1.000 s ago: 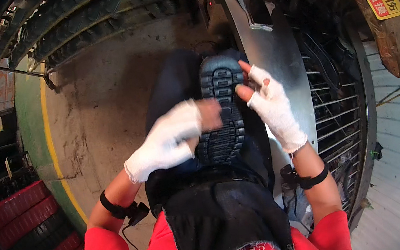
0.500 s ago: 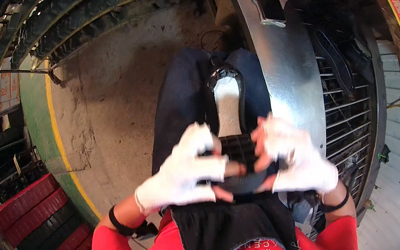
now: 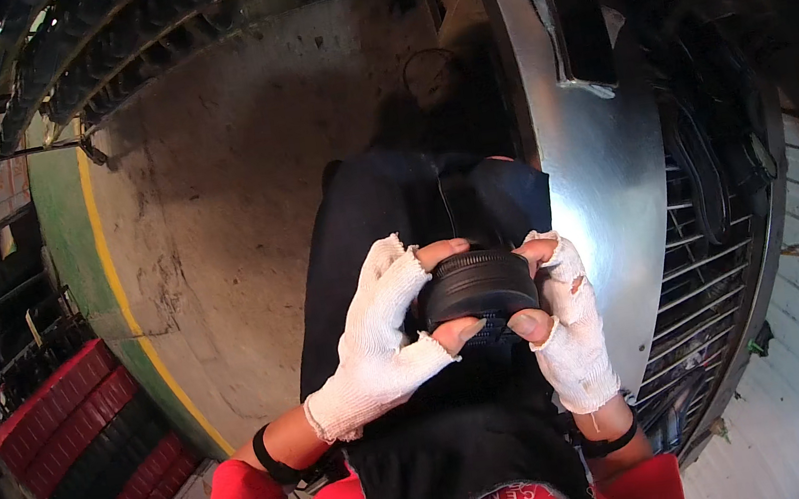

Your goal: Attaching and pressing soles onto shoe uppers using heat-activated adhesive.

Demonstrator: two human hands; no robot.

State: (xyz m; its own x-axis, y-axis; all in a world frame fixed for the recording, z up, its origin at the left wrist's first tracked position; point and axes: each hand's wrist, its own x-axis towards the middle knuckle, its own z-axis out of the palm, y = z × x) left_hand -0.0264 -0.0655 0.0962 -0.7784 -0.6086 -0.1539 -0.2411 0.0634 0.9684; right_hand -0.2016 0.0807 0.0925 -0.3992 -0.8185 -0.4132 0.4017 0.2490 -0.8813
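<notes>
A black shoe [image 3: 479, 291] is held end-on above my lap, its smooth rounded end toward me and a ridged sole edge along the top. My left hand [image 3: 372, 349], in a white fingerless knit glove, is closed on its left side, thumb below and a finger on the upper edge. On the opposite side my right hand [image 3: 573, 328], gloved alike, grips it with the thumb low and a finger on top. Both thumbs press near the lower edge. The rest of the shoe is hidden behind this end.
To the right runs a metal bench [image 3: 603, 182] bearing a phone [image 3: 582, 24] on papers. Beyond its edge are metal bars [image 3: 699, 261] with a dark shoe part [image 3: 696, 165]. Racks of dark shoes [image 3: 160, 39] stand far left; red boxes [image 3: 67, 404] are stacked nearer.
The shoe has tipped from lying lengthwise, with its pale underside and separate black sole showing, to standing end-on. The sole now sits against it, and both hands have closed round the end.
</notes>
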